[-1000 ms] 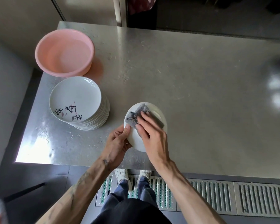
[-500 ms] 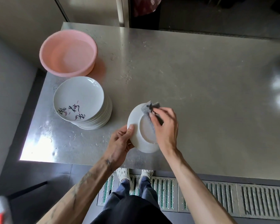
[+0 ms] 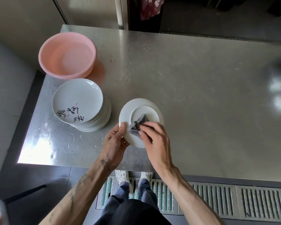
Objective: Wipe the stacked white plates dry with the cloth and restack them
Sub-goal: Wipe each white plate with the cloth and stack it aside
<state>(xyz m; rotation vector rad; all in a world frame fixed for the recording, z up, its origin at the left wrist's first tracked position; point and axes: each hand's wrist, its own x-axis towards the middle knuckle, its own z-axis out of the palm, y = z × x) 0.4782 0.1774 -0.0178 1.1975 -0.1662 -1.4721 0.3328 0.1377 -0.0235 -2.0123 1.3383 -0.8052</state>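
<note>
Plate (image 3: 146, 109) is flipped bottom-up, so we're looking at its plain white underside with the raised foot ring. It sits over the near part of the steel table (image 3: 201, 95), tilted a bit toward us. Honestly, we can't tell whether its far edge touches the tabletop or hangs just above it.

The left hand (image 3: 113, 143) grips the plate at its near-left rim. Its thumb (image 3: 122, 126) lies flat on the underside and the other fingers are curled underneath, out of sight. The right hand (image 3: 156, 140) comes in from the near right with its fingers bent down onto a small grey cloth (image 3: 137, 123). It's bunching the cloth and pressing it against the plate just inside the foot ring, on the side closest to us. The cloth is crumpled, with one corner poking out toward the middle of the ring.

Off to the left we've got the stack of white plates (image 3: 77, 98), right side up, standing on the table and clear of the plate being wiped. The top one has black brush lettering and a few pink petal marks along its near edge. Just behind the stack, at the far-left corner of the table, sits a pink basin (image 3: 66, 57). Its rim is close to the stack, but we can't tell if they touch. Below the table edge we see a floor grate (image 3: 217, 197) and a pair of white shoes (image 3: 122, 175).
</note>
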